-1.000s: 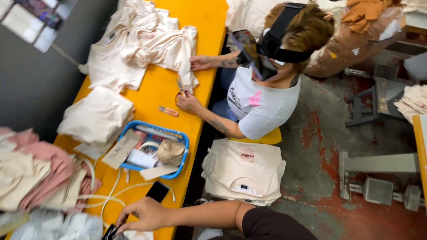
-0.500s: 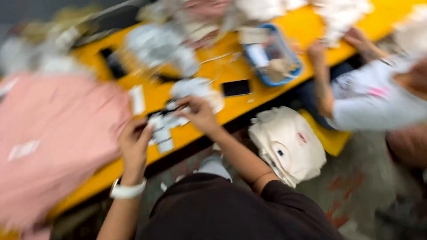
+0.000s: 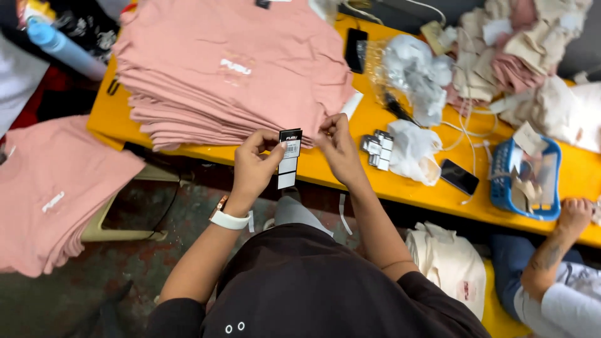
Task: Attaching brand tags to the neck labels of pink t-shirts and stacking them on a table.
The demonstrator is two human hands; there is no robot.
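Observation:
My left hand (image 3: 253, 164) pinches a small black and white hang tag (image 3: 288, 158) in front of the yellow table's (image 3: 400, 188) near edge. A white watch sits on that wrist. My right hand (image 3: 338, 145) is raised just right of the tag, fingers pinched together on something too small to make out, possibly a thin string. Both hands hover before a tall stack of folded pink shirts (image 3: 231, 75) on the table.
More tags (image 3: 377, 150), white plastic bags (image 3: 414, 149) and two black phones (image 3: 459, 176) lie on the table. A blue basket (image 3: 524, 181) stands at right near a co-worker's hand (image 3: 575, 216). Another pink stack (image 3: 53, 188) rests lower left, a cream stack (image 3: 452, 266) below the table.
The view has swung left to the pink shirt stack and sharpened. My hands have come up off the tag pile, the left one now holding a tag upright.

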